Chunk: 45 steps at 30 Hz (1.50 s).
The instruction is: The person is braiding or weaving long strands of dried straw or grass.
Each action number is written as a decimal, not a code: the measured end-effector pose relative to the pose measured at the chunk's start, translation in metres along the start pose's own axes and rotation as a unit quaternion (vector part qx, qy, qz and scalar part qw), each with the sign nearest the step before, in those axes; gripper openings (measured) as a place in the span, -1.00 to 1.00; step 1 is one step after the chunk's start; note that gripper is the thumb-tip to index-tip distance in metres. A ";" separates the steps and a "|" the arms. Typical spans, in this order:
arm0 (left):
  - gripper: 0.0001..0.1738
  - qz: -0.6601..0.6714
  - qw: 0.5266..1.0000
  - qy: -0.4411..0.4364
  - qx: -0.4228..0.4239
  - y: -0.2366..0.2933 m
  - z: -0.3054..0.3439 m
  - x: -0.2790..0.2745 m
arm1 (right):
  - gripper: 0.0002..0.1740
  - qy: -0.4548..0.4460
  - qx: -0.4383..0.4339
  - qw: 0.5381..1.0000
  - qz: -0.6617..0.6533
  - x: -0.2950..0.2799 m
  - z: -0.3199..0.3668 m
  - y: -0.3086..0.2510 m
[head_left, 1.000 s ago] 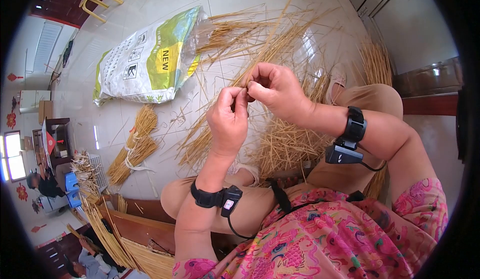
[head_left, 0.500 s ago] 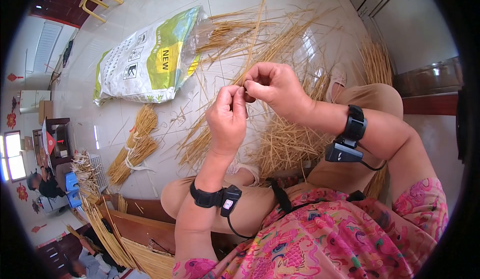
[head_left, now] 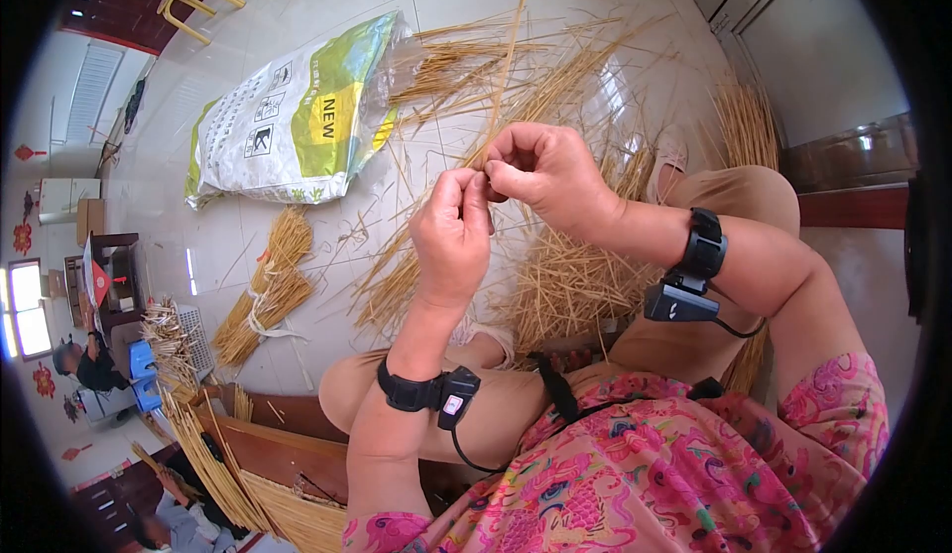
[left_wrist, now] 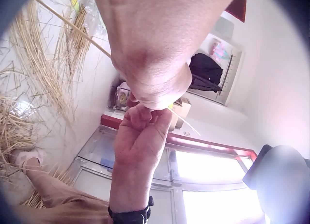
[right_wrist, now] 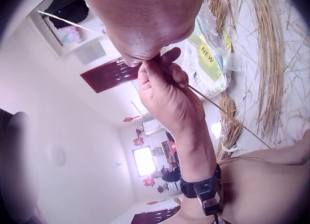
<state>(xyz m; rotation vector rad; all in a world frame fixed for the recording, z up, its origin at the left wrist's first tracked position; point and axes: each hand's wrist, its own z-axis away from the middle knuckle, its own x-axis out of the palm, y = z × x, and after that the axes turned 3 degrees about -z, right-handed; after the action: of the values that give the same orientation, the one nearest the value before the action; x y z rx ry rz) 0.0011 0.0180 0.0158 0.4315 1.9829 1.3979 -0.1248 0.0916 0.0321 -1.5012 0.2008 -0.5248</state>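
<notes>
A long thin straw rises from between the two hands in the head view. My left hand pinches it between thumb and curled fingers. My right hand pinches at the same spot, its fingertips against the left ones. In the left wrist view the straw runs out to the upper left, and a pale thin end shows on the other side of the hands. The right wrist view shows a straw slanting down from the left hand. The fingertips hide the pinched part.
Loose straw lies beside the feet. A printed sack lies on the floor with stalks at its mouth, above a tied bundle. A wooden bench holds more stalks. Another person is at the far left.
Both hands have shifted very slightly left and the upright straw has swung left from its earlier slant. Both hands keep pinching.
</notes>
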 end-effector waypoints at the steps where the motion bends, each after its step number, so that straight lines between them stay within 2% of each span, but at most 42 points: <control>1: -0.85 0.000 1.000 0.001 0.002 0.000 0.000 0.000 | -0.95 0.004 -0.002 1.000 0.003 0.000 0.000 0.001; 4: -0.84 -0.025 0.999 0.007 0.029 -0.002 0.001 0.002 | -0.95 0.009 -0.002 1.000 0.018 0.000 0.001 0.001; 10: -0.83 -0.019 1.000 0.017 -0.001 0.007 -0.001 -0.001 | -0.92 -0.006 0.010 0.999 -0.031 0.000 0.000 -0.001; 14: -0.81 -0.022 1.000 0.014 0.013 0.005 -0.002 0.000 | -0.90 -0.016 0.013 0.999 -0.047 -0.001 0.000 -0.002; 31: -0.79 -0.009 1.000 -0.013 0.007 0.007 -0.003 0.000 | -0.94 -0.018 0.011 1.000 -0.022 -0.003 -0.004 -0.004; 32: -0.81 0.004 1.000 -0.013 -0.003 0.008 -0.004 0.000 | -0.94 -0.022 0.013 0.999 -0.028 -0.003 -0.006 -0.007; 35: -0.83 0.052 0.998 -0.020 -0.027 0.010 -0.006 0.000 | -0.90 0.057 -0.099 0.993 0.017 -0.007 -0.019 -0.012; 39: -0.78 0.134 0.988 -0.049 -0.053 0.003 -0.006 -0.003 | -0.80 0.076 -0.052 0.995 -0.048 -0.033 -0.034 -0.051; 42: -0.75 0.175 0.977 -0.086 -0.087 0.005 -0.005 -0.003 | -0.73 0.062 -0.102 0.992 -0.045 -0.044 -0.042 -0.063; 45: -0.74 0.199 0.964 -0.132 -0.115 0.007 -0.004 -0.002 | -0.73 0.040 -0.099 0.991 -0.082 -0.047 -0.044 -0.071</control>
<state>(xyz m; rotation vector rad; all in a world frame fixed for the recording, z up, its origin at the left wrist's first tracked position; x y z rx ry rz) -0.0011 0.0169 0.0232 0.8949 1.5503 1.6907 -0.1999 0.0740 0.0894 -1.7014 0.1971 -0.7150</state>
